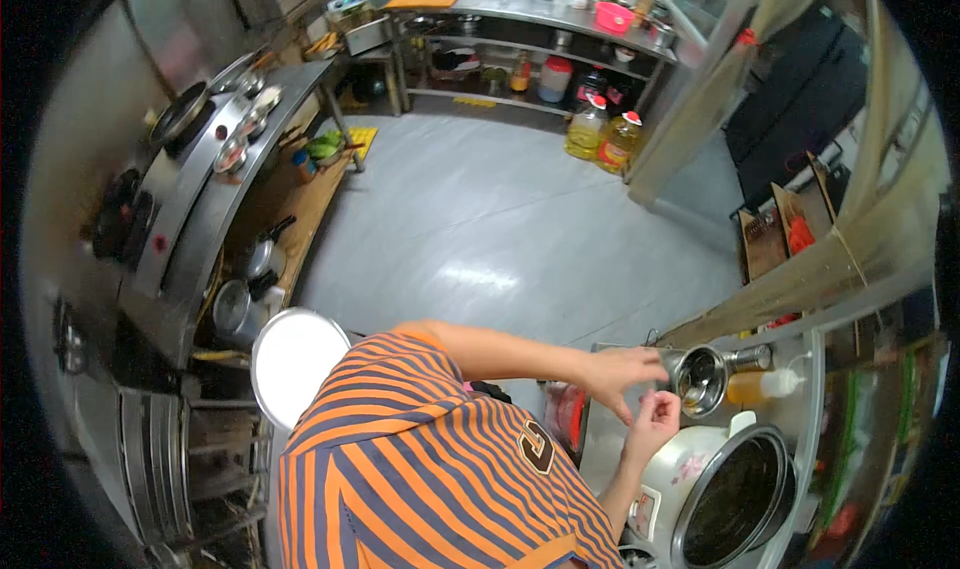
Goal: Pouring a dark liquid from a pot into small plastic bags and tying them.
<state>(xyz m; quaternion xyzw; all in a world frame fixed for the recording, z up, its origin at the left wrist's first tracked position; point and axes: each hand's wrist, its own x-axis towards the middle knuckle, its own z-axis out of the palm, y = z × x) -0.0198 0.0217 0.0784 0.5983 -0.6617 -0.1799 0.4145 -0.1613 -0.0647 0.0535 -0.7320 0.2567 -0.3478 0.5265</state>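
Note:
My left hand (626, 377) reaches over the steel counter (600, 456), fingers apart, with nothing visible in it. Its fingertips are close to a shiny steel bowl (701, 381). Just below it in the picture, my right hand (656, 422) has curled fingers; whether something small is pinched there cannot be made out. Beside the right forearm stands a white electric cooker (667, 468) with a pink flower print, its lid off and its inside dark. A squeeze bottle (754, 386) of orange-yellow liquid lies or leans past the bowl, near a small metal canister (750, 357).
A red container (576, 419) is at the counter's near edge. Behind my back is a round white top (298, 366). A stove counter (255, 141) with bowls runs along the left. Oil jugs (600, 137) stand on the grey floor (480, 216) before a steel shelf table (517, 6).

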